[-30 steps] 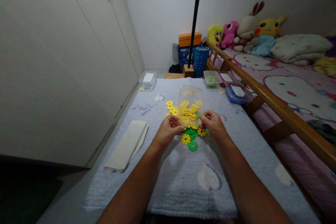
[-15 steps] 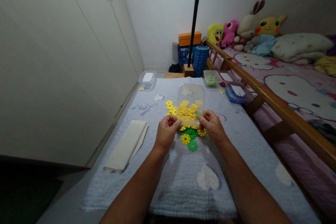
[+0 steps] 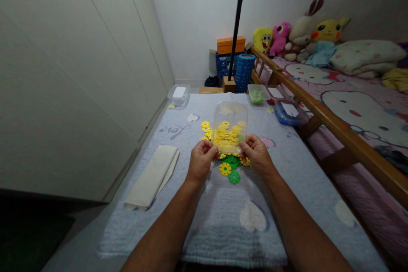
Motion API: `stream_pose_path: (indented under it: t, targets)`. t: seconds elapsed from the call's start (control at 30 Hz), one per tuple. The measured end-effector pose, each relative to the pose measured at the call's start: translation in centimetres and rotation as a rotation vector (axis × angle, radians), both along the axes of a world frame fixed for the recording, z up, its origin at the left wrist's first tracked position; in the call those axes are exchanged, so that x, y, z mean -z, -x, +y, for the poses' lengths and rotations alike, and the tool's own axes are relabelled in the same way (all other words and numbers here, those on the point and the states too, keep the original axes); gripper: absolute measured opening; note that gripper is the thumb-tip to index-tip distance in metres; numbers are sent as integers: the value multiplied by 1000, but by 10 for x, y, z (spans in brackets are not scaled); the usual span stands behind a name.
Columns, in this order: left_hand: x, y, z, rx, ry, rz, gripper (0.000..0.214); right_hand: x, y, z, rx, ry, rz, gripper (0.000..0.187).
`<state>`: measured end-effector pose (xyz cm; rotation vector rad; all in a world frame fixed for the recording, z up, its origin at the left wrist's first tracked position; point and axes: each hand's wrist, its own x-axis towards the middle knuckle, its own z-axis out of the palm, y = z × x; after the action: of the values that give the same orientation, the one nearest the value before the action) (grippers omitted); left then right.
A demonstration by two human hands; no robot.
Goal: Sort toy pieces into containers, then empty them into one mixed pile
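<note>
My left hand (image 3: 202, 159) and my right hand (image 3: 256, 153) each pinch a near corner of a clear plastic lid (image 3: 230, 112), thumbs on top. It is rounded, rectangular and see-through, tilted up over a pile of yellow snowflake discs (image 3: 225, 136). Many of these discs show through the plastic, with a hint of green by the right thumb. Just below its near edge lie green discs (image 3: 234, 177) and a yellow disc (image 3: 225, 168). More yellow discs (image 3: 205, 125) stick out on the left side.
A folded cream cloth (image 3: 153, 176) lies at left on the blue-grey tablecloth (image 3: 219, 221). At the far left corner stands a clear box (image 3: 179, 95). Far right are a box of light green pieces (image 3: 257, 95) and a blue-filled box (image 3: 287, 112). A wooden bed rail (image 3: 306, 106) runs alongside.
The lid has shifted very slightly left in both hands. Both hands keep their pinch, and the discs lie as before.
</note>
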<state>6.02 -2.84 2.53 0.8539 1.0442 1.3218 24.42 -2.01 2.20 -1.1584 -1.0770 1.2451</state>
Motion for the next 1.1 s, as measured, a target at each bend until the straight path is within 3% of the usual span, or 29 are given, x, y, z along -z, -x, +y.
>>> stream_pose_path:
  t: [0.43, 0.6, 0.77, 0.9, 1.0, 1.1]
  targets:
    - [-1, 1, 5, -50, 29, -15, 39, 3, 1, -3, -75, -24, 103, 42]
    - [-12, -9, 7, -78, 60, -43, 35, 5, 0, 3, -17, -38, 132, 40]
    - [-26, -21, 16, -86, 113, -124, 35, -5, 2, 12, -63, -57, 119, 39]
    - [-35, -12, 41, -155, 142, -183, 31, -10, -5, 26, -42, -46, 72, 46]
    - [-44, 12, 78, -264, 129, -196, 26, 2, -21, 39, 144, -78, -9, 48]
    - [-54, 46, 126, -431, 135, -202, 24, 26, -41, 47, 373, -94, -118, 44]
